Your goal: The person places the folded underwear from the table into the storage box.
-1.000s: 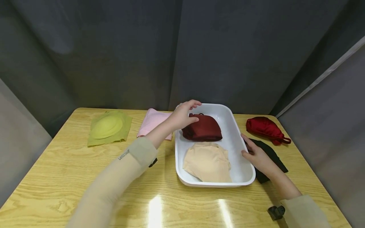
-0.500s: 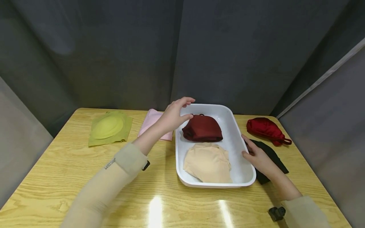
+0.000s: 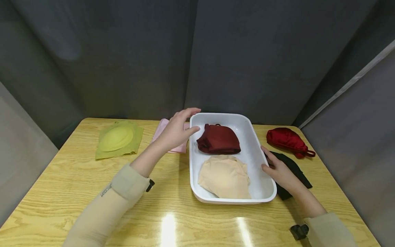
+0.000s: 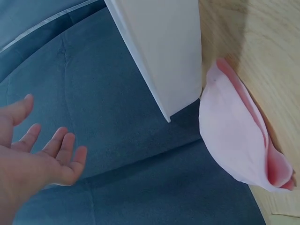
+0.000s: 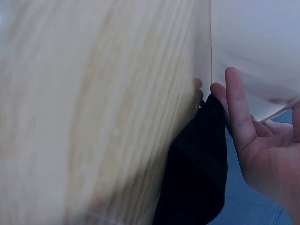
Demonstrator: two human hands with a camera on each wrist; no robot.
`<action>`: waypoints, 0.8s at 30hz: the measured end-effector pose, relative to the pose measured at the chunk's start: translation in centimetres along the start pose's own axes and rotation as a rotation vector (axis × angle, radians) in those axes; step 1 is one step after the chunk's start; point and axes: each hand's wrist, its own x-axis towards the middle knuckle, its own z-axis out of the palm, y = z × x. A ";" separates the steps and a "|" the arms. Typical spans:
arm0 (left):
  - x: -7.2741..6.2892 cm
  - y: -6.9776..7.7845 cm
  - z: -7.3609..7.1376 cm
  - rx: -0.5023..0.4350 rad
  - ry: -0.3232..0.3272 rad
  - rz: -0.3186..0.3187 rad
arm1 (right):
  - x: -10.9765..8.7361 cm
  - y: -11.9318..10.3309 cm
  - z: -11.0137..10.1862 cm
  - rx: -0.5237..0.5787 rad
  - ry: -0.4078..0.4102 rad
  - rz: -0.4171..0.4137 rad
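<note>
My left hand (image 3: 179,128) hovers at the far left corner of a white plastic tub (image 3: 254,175), thumb and fingers spread apart. Nothing is in that hand (image 4: 35,157) in the left wrist view. My right hand (image 3: 279,171) holds the tub's right rim, its thumb at the rim and fingers against the outer wall. Inside the tub, a folded maroon bra (image 3: 220,139) lies behind a folded beige padded garment (image 3: 225,176). Below the left hand is a folded pink garment (image 4: 234,126), and a black garment (image 5: 197,168) lies beside the right hand.
A yellow-green padded garment (image 3: 117,139) lies on the wooden table (image 3: 77,192) at the far left. On the far right is a red satin bra (image 3: 287,139) with a looped strap. Dark curtains (image 3: 139,61) hang just behind the table's back edge.
My left hand has moved left, away from the maroon bra in the tub, to the tub's left edge. The right hand and the tub stay where they were.
</note>
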 end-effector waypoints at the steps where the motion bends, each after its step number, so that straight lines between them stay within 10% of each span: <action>1: -0.2 -0.1 -0.1 -0.003 0.007 -0.001 | 0.0 0.0 0.0 -0.001 0.000 -0.001; 24: -2.9 -4.0 -1.3 -0.093 0.245 -0.026 | 0.0 -0.1 0.1 -0.015 0.008 0.012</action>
